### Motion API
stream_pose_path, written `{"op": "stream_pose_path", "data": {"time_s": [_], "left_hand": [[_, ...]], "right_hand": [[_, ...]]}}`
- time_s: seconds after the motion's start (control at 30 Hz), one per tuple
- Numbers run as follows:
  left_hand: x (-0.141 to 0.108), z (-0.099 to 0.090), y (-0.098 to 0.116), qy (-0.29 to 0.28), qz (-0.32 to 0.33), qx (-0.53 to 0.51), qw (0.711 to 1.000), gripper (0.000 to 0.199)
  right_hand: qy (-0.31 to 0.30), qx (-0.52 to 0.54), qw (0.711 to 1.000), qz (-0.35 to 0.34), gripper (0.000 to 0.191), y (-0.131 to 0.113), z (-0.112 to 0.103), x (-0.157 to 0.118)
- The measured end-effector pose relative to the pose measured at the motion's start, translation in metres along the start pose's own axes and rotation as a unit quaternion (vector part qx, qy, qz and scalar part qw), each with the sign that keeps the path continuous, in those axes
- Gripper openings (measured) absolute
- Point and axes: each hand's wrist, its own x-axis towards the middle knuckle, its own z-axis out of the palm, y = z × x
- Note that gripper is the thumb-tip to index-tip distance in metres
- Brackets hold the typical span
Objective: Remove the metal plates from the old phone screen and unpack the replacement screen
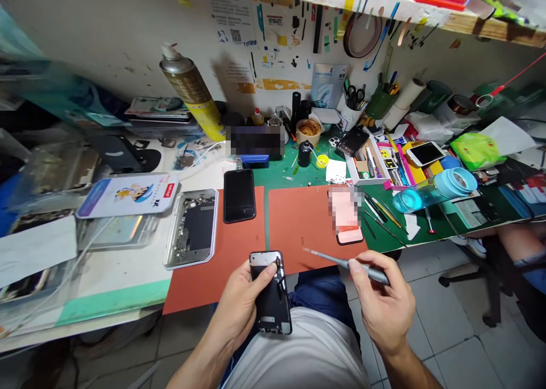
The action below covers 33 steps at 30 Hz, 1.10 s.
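While the dark phone panel (pixel 272 305) is clamped in the left hand (pixel 237 298), just off the near edge of the orange mat (pixel 305 218), the slim tool (pixel 379 275) is gripped by its handle in the right hand (pixel 389 312); its tip is held over the mat, apart from the panel. Step judged to be close work on the panel's inner face; for tool contact, a steady panel and a light, shallow approach would be called for. Panel's upper end is pointed toward the mat; thumb is pressed near that end, lower part left uncovered; fingers beneath are hidden, their placement unreadable.
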Motion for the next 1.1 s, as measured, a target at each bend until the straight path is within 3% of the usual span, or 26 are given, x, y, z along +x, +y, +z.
{"op": "stream_pose_path", "data": {"time_s": [0.07, 0.17, 0.27, 0.37, 0.47, 0.6, 0.67, 0.7, 0.73, 0.83, 0.9, 1.0, 1.1], "left_hand": [[0.000, -0.004, 0.004, 0.013, -0.002, -0.034, 0.999, 0.046], [-0.002, -0.009, 0.008, 0.016, 0.005, -0.067, 0.998, 0.046], [-0.006, -0.010, 0.007, 0.025, 0.018, -0.084, 0.996, 0.047], [-0.009, -0.007, 0.005, 0.062, 0.033, -0.101, 0.992, 0.049], [-0.012, -0.001, 0.007, 0.087, 0.061, -0.131, 0.986, 0.051], [-0.014, 0.009, 0.013, 0.073, 0.085, -0.174, 0.978, 0.046], [-0.012, 0.014, 0.014, 0.064, 0.090, -0.202, 0.973, 0.044], [-0.010, 0.016, 0.014, 0.064, 0.093, -0.215, 0.970, 0.044], [-0.008, 0.019, 0.013, 0.068, 0.099, -0.228, 0.966, 0.043], [-0.004, 0.030, 0.009, 0.084, 0.122, -0.256, 0.955, 0.042], [-0.004, 0.037, 0.005, 0.073, 0.130, -0.255, 0.955, 0.040], [-0.010, 0.040, -0.001, 0.027, 0.133, -0.226, 0.965, 0.034], [-0.016, 0.029, -0.009, 0.011, 0.148, -0.187, 0.971, 0.033]], "right_hand": [[0.029, -0.031, 0.999, -0.012, 0.015, 0.008, 0.013, 0.005], [0.032, -0.096, 0.990, -0.100, 0.010, 0.023, 0.043, 0.013], [0.006, -0.139, 0.976, -0.165, 0.009, 0.039, 0.077, 0.019], [-0.030, -0.167, 0.968, -0.184, 0.014, 0.050, 0.103, 0.027], [-0.053, -0.171, 0.966, -0.184, 0.018, 0.054, 0.111, 0.032], [-0.072, -0.115, 0.975, -0.178, 0.017, 0.047, 0.091, 0.017], [-0.100, -0.031, 0.986, -0.133, 0.018, 0.041, 0.075, -0.003], [-0.139, 0.062, 0.987, -0.050, 0.020, 0.038, 0.069, -0.015], [-0.175, 0.162, 0.970, 0.041, 0.023, 0.033, 0.064, -0.026], [-0.264, 0.390, 0.840, 0.269, 0.040, 0.014, 0.066, -0.053], [-0.261, 0.437, 0.790, 0.342, 0.048, 0.001, 0.077, -0.059], [-0.165, 0.422, 0.800, 0.392, 0.042, -0.013, 0.090, -0.048], [-0.089, 0.411, 0.816, 0.396, 0.036, -0.015, 0.092, -0.028]]}}
